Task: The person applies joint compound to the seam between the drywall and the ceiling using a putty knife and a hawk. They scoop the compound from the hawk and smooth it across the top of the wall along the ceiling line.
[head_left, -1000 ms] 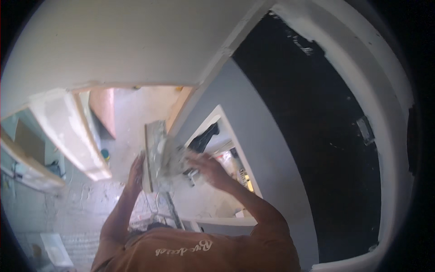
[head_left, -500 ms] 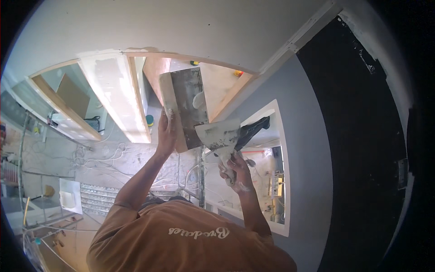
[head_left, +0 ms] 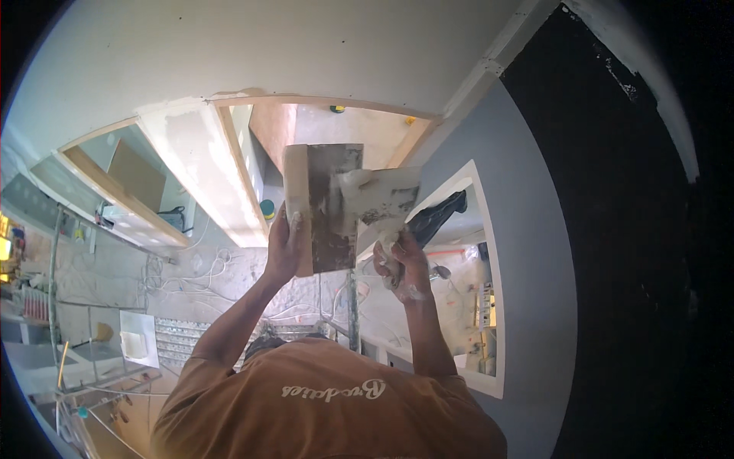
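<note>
My left hand (head_left: 284, 249) is closed round the pale wooden back of a wide smoothing blade (head_left: 327, 245). Its grey metal face is streaked with white filler and stands nearly upright before me. In my right hand (head_left: 410, 264) is a filling knife (head_left: 394, 197), gripped by its smeared handle. The knife's broad blade lies across the right part of the wide blade. A lump of white filler (head_left: 355, 182) sits where the two blades overlap. White smears mark my right wrist and fingers.
Above is a pale ceiling (head_left: 252, 46). A grey and black wall (head_left: 527, 229) with a white-framed opening (head_left: 493, 306) stands at right. Wood-framed openings (head_left: 225, 130) lie ahead. Metal scaffold tubes (head_left: 55, 260) rise at left, and cables (head_left: 206, 271) cross the floor below.
My right hand has moved the filling knife up along the wide blade to the filler lump. The wide blade has turned more upright and shifted right and lower in view.
</note>
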Tool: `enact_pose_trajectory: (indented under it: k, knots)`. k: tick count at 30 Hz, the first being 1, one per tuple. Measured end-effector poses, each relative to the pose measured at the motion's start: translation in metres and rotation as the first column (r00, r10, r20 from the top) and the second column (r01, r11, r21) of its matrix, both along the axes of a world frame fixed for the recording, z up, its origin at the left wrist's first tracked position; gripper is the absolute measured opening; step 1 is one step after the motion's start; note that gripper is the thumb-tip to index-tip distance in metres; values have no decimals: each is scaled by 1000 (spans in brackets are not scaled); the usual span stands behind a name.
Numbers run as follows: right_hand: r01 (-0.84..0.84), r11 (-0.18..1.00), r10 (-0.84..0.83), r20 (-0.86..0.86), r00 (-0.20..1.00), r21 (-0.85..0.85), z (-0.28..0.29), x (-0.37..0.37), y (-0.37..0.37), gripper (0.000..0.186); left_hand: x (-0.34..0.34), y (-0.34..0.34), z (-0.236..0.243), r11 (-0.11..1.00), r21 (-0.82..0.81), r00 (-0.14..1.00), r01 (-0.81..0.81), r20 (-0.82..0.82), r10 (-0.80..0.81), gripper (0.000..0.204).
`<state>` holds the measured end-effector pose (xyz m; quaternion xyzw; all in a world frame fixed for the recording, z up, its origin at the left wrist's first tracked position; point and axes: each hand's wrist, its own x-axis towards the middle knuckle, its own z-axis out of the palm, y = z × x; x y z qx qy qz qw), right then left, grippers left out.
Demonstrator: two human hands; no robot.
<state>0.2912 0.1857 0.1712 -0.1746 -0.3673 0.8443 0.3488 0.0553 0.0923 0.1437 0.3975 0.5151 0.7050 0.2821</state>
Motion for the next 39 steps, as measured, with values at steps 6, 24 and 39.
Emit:
enact_pose_trajectory:
  k: [6, 24, 39]
  knots:
    - [-86, 11, -494, 80, 866, 996, 30, 7, 1, 46, -12, 16, 7, 918, -4, 661, 398, 695, -283, 43]
    - [68, 992, -23, 363, 931, -110, 13, 53, -34, 46, -2, 14, 12, 996, -38, 884, 79, 464, -52, 46]
    - [-228, 948, 226, -36, 973, -220, 8, 57, -6, 44, -19, -9, 5, 971, 5, 855, 240, 473, -214, 49]
